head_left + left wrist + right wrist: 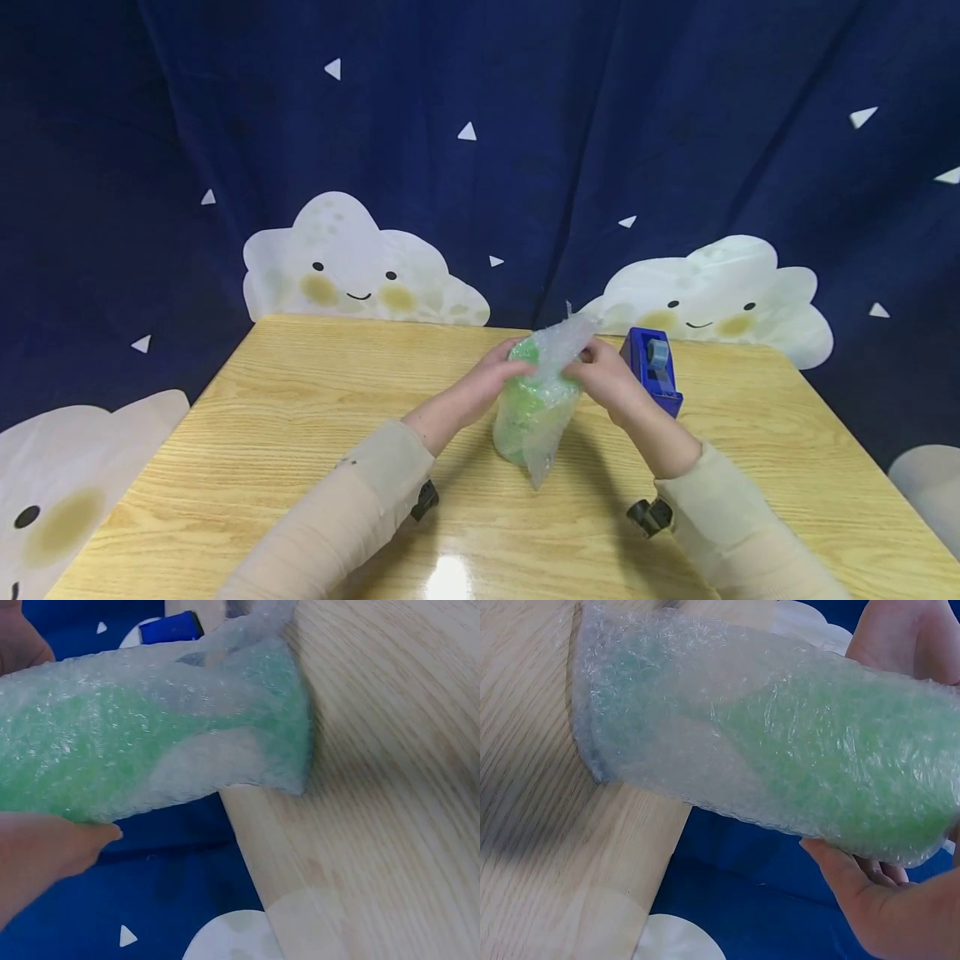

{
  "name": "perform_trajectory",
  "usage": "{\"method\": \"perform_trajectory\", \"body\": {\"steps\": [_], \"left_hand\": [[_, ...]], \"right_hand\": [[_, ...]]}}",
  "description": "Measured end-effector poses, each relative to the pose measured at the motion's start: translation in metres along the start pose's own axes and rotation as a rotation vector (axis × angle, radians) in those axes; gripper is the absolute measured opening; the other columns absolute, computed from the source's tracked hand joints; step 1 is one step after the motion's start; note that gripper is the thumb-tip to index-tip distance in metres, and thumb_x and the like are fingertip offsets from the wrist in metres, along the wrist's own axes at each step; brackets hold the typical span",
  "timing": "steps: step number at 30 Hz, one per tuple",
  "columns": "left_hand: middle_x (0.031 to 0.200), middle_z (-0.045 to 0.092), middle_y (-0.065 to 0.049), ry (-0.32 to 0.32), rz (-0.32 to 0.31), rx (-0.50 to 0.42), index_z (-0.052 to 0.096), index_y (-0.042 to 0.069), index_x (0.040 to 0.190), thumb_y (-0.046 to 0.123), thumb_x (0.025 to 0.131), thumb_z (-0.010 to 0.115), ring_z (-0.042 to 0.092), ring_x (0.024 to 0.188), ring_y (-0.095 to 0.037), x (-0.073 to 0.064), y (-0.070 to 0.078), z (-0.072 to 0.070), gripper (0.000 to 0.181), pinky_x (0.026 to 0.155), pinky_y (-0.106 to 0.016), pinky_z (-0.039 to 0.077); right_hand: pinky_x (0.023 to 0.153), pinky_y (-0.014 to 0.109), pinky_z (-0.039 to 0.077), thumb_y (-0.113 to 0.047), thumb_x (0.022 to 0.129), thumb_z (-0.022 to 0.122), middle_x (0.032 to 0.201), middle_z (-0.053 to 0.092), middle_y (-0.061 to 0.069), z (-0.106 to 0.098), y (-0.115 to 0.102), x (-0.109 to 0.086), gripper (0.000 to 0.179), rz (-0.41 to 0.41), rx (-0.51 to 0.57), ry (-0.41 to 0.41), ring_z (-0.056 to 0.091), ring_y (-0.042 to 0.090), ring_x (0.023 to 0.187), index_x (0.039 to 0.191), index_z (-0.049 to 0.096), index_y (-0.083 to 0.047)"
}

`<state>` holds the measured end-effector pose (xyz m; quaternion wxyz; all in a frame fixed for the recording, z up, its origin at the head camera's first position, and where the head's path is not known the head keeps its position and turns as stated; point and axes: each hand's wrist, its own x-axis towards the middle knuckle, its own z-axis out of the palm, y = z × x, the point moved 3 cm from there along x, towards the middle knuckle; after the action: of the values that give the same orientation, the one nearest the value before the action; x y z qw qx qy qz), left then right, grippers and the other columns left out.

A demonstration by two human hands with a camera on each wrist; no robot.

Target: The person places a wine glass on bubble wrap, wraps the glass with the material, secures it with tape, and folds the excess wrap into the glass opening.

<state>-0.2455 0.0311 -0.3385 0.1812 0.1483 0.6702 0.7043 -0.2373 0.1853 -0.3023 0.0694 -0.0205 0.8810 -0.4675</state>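
A green thing (517, 421) with a goblet-like outline stands on the table, wrapped in clear bubble wrap (553, 371). In both wrist views its wide green part narrows to a waist and flares again at the table end. My left hand (487, 382) grips the upper part from the left, thumb in front. From the right, my right hand (606, 379) holds the wrap near the top, thumb against it. The bubble wrap (697, 750) hides the surface of the green thing, and a loose corner sticks up above the hands.
A blue tape dispenser (654, 375) with a roll of clear tape stands just behind the right hand. The wooden table (315, 400) ends at a dark blue curtain (420, 100) with clouds and white triangles. A dark camera (649, 517) sits under the right wrist.
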Motion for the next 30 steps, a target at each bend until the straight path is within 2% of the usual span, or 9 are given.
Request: {"method": "perform_trajectory", "body": {"steps": [4, 7, 9, 12, 15, 18, 22, 26, 30], "left_hand": [[0.14, 0.044, -0.015, 0.054, -0.015, 0.026, 0.034, 0.002, 0.141, 0.005, 0.086, 0.048, 0.042, 0.128, -0.03, 0.0, 0.003, 0.001, 0.057, 0.111, -0.043, 0.031], [0.139, 0.045, -0.017, 0.105, -0.029, 0.053, 0.036, 0.0, 0.14, -0.002, 0.083, 0.048, 0.044, 0.127, -0.031, 0.001, 0.005, 0.002, 0.058, 0.11, -0.043, 0.034], [0.138, 0.046, -0.018, 0.136, -0.036, 0.068, 0.037, -0.001, 0.139, -0.005, 0.08, 0.048, 0.044, 0.126, -0.031, 0.001, 0.007, 0.004, 0.06, 0.109, -0.043, 0.035], [0.139, 0.045, -0.018, 0.18, -0.049, 0.076, 0.038, -0.001, 0.138, -0.01, 0.076, 0.046, 0.042, 0.127, -0.032, 0.0, 0.009, 0.006, 0.063, 0.109, -0.043, 0.035], [0.14, 0.044, -0.017, 0.211, -0.06, 0.071, 0.038, -0.001, 0.139, -0.012, 0.074, 0.042, 0.041, 0.128, -0.031, 0.0, 0.011, 0.007, 0.066, 0.109, -0.043, 0.034], [0.138, 0.045, -0.018, 0.225, -0.06, 0.063, 0.039, -0.001, 0.138, -0.015, 0.072, 0.038, 0.043, 0.127, -0.032, 0.0, 0.012, 0.009, 0.067, 0.109, -0.043, 0.035], [0.136, 0.047, -0.019, 0.238, -0.061, 0.066, 0.04, -0.001, 0.137, -0.016, 0.073, 0.036, 0.044, 0.126, -0.032, 0.0, 0.012, 0.009, 0.066, 0.109, -0.043, 0.035], [0.134, 0.048, -0.019, 0.256, -0.054, 0.089, 0.043, -0.001, 0.135, -0.015, 0.073, 0.038, 0.044, 0.126, -0.033, 0.0, 0.012, 0.009, 0.063, 0.108, -0.044, 0.036], [0.134, 0.049, -0.018, 0.265, -0.059, 0.099, 0.044, 0.0, 0.135, -0.014, 0.074, 0.039, 0.044, 0.125, -0.033, 0.0, 0.012, 0.009, 0.063, 0.108, -0.043, 0.036]], "right_hand": [[0.087, 0.036, 0.047, -0.007, 0.084, 0.05, 0.121, 0.054, 0.021, 0.0, 0.002, 0.001, 0.048, 0.004, 0.004, -0.02, 0.053, 0.026, 0.101, 0.131, 0.042, 0.003], [0.092, 0.036, 0.045, -0.01, 0.086, 0.049, 0.121, 0.054, 0.015, -0.002, 0.005, 0.001, 0.048, -0.015, 0.064, -0.087, 0.052, 0.021, 0.103, 0.131, 0.042, 0.001], [0.093, 0.033, 0.044, -0.011, 0.088, 0.046, 0.115, 0.056, 0.006, -0.006, 0.009, 0.001, 0.04, -0.033, 0.167, -0.165, 0.053, 0.014, 0.101, 0.126, 0.046, -0.001], [0.091, 0.026, 0.045, -0.013, 0.093, 0.036, 0.103, 0.06, -0.007, -0.011, 0.012, 0.002, 0.027, -0.057, 0.394, -0.31, 0.056, 0.005, 0.096, 0.115, 0.052, -0.01], [0.087, 0.023, 0.048, -0.023, 0.1, 0.027, 0.095, 0.063, -0.012, -0.015, 0.012, 0.002, 0.027, -0.079, 0.527, -0.416, 0.059, 0.004, 0.092, 0.106, 0.053, -0.018], [0.088, 0.023, 0.047, -0.04, 0.102, 0.025, 0.104, 0.061, -0.009, -0.016, 0.011, 0.002, 0.038, -0.092, 0.48, -0.436, 0.057, 0.005, 0.098, 0.117, 0.048, -0.014], [0.098, 0.03, 0.043, -0.054, 0.098, 0.026, 0.118, 0.053, -0.004, -0.013, 0.006, 0.002, 0.064, -0.082, 0.327, -0.383, 0.052, 0.004, 0.106, 0.135, 0.034, -0.002], [0.108, 0.044, 0.035, -0.049, 0.098, 0.033, 0.127, 0.05, 0.005, -0.009, 0.002, 0.002, 0.065, -0.056, 0.264, -0.317, 0.05, 0.009, 0.111, 0.139, 0.034, 0.002], [0.113, 0.051, 0.027, -0.035, 0.099, 0.04, 0.138, 0.04, 0.015, -0.007, 0.0, 0.001, 0.056, -0.018, 0.243, -0.27, 0.043, 0.022, 0.123, 0.137, 0.034, 0.005]]}}
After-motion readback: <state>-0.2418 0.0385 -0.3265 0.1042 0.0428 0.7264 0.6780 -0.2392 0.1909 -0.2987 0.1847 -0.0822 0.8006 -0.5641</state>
